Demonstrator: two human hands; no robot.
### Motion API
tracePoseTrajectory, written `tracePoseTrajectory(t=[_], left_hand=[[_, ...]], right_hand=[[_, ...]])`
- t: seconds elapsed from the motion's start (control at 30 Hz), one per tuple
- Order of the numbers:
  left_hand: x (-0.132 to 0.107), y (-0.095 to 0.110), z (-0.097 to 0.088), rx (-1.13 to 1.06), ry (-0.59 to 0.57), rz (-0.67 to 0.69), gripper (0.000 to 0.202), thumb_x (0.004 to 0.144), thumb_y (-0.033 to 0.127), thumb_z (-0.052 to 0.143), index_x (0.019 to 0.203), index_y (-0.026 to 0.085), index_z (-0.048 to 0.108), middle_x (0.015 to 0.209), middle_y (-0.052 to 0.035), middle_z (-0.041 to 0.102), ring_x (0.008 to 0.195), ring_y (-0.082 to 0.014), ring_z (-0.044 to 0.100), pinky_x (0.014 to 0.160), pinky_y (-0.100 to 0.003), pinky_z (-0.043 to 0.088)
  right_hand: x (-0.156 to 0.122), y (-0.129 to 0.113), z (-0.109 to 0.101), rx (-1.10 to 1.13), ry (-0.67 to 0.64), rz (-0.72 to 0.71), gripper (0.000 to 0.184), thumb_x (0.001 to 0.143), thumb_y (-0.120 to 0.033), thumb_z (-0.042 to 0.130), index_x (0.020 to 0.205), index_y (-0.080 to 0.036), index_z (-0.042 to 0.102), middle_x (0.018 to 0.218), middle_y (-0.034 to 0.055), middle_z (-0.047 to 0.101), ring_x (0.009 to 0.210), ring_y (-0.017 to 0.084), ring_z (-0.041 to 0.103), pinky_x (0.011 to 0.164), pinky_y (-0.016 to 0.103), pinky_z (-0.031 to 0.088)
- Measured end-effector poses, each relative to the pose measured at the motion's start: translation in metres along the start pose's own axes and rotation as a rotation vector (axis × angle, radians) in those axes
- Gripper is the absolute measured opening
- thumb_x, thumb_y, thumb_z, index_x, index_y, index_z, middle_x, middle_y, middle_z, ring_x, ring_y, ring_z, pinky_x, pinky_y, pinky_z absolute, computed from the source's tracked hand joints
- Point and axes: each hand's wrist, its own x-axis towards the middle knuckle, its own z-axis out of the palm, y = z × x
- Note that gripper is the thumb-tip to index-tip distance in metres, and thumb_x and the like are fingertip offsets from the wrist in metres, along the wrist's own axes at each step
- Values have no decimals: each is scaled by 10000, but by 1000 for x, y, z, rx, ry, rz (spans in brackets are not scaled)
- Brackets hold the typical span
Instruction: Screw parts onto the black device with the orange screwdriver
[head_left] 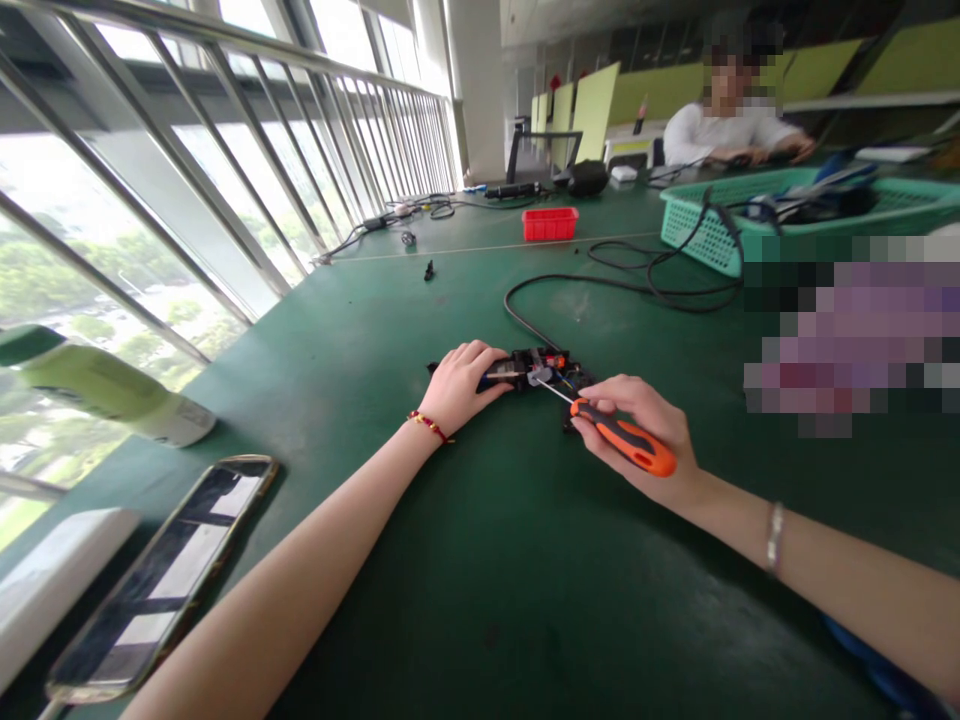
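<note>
An opened black electrical device [531, 368] with coloured wires and a motor-like part lies on the green table [480, 560]. A black cable runs out of its far side. My left hand [466, 380] is wrapped over the device's left end, holding it against the tabletop. In my right hand [651, 420] is a screwdriver [626, 438] with an orange and black handle. Its thin metal shaft points left, and the tip meets a small greyish part inside the device. Whether the tip sits in a screw cannot be made out.
A red tray [550, 224] and a green basket [701, 232] with blue-and-black items stand farther back. The black cable [592, 280] loops across the right. At left are a phone [169, 580], a white box [64, 570] and a bottle [105, 385]. Another person [720, 135] sits beyond.
</note>
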Motion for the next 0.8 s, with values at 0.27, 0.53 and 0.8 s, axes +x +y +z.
tracePoseTrajectory(t=[0.27,0.53,0.8], left_hand=[[0,0,1,-7,-8,-13,327,820,385,561,1083,193,538,1006,-54,572,921,-199,542,815,-324,434],[0,1,0,-6,-16,-26,327,827,384,547,1094,196,533,1020,-57,572,934,-200,550,818,-323,430],[0,1,-1,-11,-26,-36,325,832,387,537,1096,198,531,1026,-59,574,941,-204,548,827,-330,425]], right_hand=[[0,2,2,70,59,14,412,726,-140,636,1099,-242,494,891,26,621,803,173,621,726,334,529],[1,-1,-1,13,-12,27,192,742,-179,639,908,-234,560,812,7,649,708,152,638,645,285,550],[-2,0,1,45,46,87,403,706,-145,630,1082,-234,516,852,9,631,768,164,641,725,312,554]])
